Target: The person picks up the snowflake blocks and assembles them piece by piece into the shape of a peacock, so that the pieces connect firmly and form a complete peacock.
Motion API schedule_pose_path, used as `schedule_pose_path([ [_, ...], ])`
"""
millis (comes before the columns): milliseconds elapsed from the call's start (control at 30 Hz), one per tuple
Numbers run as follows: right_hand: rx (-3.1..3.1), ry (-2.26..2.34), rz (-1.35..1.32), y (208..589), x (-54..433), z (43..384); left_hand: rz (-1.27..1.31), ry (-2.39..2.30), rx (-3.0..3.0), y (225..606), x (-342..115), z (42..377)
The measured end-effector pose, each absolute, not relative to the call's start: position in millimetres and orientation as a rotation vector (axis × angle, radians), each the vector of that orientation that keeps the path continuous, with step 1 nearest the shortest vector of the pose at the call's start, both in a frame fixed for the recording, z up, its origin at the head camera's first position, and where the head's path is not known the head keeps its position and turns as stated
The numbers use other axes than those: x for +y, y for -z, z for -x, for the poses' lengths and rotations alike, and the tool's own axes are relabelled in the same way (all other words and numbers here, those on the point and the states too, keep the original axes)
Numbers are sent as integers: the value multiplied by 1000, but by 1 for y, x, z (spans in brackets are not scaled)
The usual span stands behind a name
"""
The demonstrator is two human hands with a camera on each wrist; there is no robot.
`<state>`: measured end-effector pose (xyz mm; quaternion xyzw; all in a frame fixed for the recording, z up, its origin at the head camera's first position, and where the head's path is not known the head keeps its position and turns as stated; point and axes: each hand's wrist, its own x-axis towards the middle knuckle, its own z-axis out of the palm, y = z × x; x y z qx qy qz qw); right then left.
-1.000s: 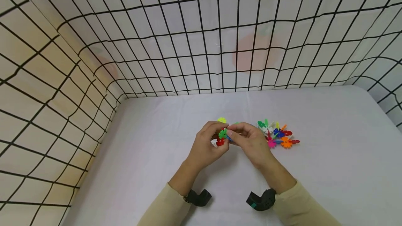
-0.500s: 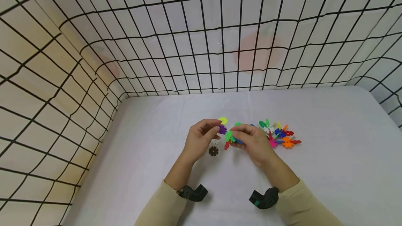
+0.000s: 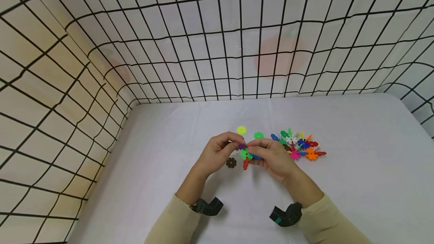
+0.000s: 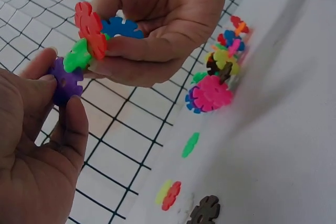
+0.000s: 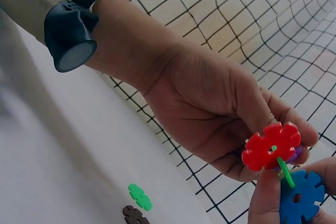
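My left hand (image 3: 215, 155) pinches a purple snowflake disc (image 4: 65, 86) between thumb and fingers. My right hand (image 3: 274, 158) holds a small cluster of joined snowflake discs by its blue disc (image 4: 123, 28). A green disc (image 4: 77, 56) and a red disc (image 4: 90, 31) stick out of that cluster at angles. The purple disc meets the green one at its edge; how deep the slots sit in each other I cannot tell. In the right wrist view, the red disc (image 5: 272, 147) partly covers the purple one.
Loose discs lie on the white table around the hands: yellow (image 3: 241, 130), green (image 3: 259, 135) and brown (image 3: 231, 162). To the right rests a multicoloured assembly of joined discs (image 3: 311, 154). A black wire grid (image 3: 210, 48) rises along the back and sides.
A second ago both hands were close together round the cluster. Half a second ago the purple disc was in my left hand, apart from the cluster; now it touches the green disc.
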<state>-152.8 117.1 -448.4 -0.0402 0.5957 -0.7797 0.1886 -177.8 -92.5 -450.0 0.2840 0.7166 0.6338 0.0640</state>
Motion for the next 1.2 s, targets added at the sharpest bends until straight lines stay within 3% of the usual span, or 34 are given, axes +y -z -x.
schedule_pose_path([
  [167, 1709, 2252, 49, 449, 112, 152, -978, -1847, 2254, 447, -88, 174],
  [400, 1706, 2422, -127, 450, 98, 148, -1313, -1353, 2801, 448, -78, 170],
  [733, 1726, 2444, -153, 451, 93, 147, -1270, -1236, 2854, 443, -82, 170],
  [1000, 1875, 2373, -150, 451, 92, 146, -1397, -1294, 2771, 444, -84, 173],
  [1200, 1587, 2396, -91, 450, 99, 147, -1389, -1489, 2577, 443, -85, 170],
])
